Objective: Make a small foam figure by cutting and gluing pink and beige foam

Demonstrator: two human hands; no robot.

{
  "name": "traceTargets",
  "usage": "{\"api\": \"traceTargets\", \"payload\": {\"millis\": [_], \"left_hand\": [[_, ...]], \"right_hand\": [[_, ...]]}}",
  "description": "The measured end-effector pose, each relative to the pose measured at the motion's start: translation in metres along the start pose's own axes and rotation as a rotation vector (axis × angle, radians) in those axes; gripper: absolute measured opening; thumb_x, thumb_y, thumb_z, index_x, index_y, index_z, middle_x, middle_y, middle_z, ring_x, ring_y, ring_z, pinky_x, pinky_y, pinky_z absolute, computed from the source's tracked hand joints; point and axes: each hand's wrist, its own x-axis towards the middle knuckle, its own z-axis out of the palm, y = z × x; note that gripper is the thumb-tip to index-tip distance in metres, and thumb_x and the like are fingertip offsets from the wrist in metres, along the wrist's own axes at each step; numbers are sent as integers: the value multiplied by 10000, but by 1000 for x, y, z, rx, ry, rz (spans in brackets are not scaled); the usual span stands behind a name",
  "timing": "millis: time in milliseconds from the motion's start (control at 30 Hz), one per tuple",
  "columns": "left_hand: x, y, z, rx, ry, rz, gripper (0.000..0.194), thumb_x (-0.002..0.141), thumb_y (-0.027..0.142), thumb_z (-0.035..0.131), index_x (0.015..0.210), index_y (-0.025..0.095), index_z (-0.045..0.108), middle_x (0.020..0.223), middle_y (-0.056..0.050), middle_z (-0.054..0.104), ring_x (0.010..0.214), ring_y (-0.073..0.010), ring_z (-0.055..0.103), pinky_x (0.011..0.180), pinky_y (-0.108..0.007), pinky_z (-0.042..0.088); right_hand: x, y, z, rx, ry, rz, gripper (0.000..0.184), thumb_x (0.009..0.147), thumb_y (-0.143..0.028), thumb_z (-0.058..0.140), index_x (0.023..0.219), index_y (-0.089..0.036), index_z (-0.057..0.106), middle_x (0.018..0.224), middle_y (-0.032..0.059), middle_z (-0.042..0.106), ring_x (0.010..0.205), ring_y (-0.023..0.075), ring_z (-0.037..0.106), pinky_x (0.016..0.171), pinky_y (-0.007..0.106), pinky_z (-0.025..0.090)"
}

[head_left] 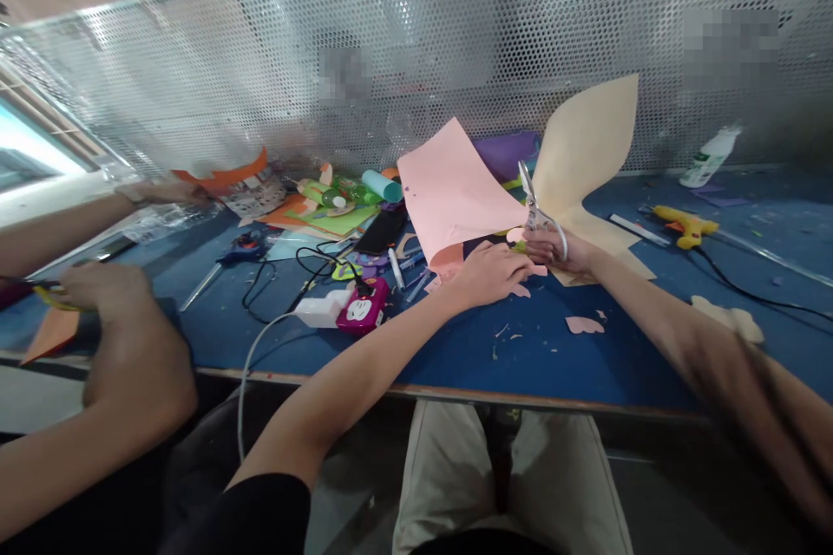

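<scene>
Right hand [550, 248]: your grip was closed on scissors [531, 199]. Your left hand [493, 274] touched pink scrap [539, 270]; grip unclear.

The tabletop [468, 355] is blue, the big sheet [455, 186] pink, the curled paper [582, 139] cream. Hot glue gun [686, 224]: yellow; adapter [363, 308]: magenta; 1 rolled sheet [504, 154]: purple. Round holes pattern the grey mesh panel [455, 26].

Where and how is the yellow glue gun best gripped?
Likely by its handle, from the near side, with the right hand once free of the scissors. The glue gun lies on its side, handle toward you, tip left, the clear stick running right.
</scene>
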Motion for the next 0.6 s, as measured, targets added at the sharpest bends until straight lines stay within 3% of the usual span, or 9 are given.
{"api": "traceTargets", "payload": {"millis": [167, 267, 400, 600], "left_hand": [[-2, -7, -5, 26, -99, -65, 416, 1046, 333, 346, 785, 178, 630, 822, -65, 668, 761, -185, 586, 679, -343, 383], [-4, -6, -3, -12, -187, -53, 332, 1011, 350, 397, 854, 185, 638, 937, -75, 682, 815, -191, 596, 719, -343, 411], [-6, -4, -1, -32, -201, -98, 248, 981, 368, 452, 1040, 186, 610, 1028, -91, 685, 906, -221, 617, 750, -351, 439], [-5, -6, 0, -21, -191, -41, 258, 940, 408, 521, 922, 185, 649, 1038, -91, 679, 871, -217, 612, 791, -367, 435]], "right_hand": [[3, 2, -2, 22, 3, -5, 432, 902, -345, 740, 649, -215, 415, 466, -102, 282, 444, 60, 209, 437, 243, 188], [3, 2, -2, 31, 6, -2, 398, 915, -336, 728, 674, -212, 437, 471, -103, 286, 443, 58, 201, 435, 240, 195], [3, 1, -2, 35, 3, 12, 346, 918, -334, 725, 703, -201, 490, 471, -98, 317, 447, 58, 199, 434, 238, 201], [1, -1, 2, 46, 19, 14, 365, 888, -331, 762, 707, -218, 466, 479, -98, 320, 448, 61, 206, 429, 238, 199]]}}
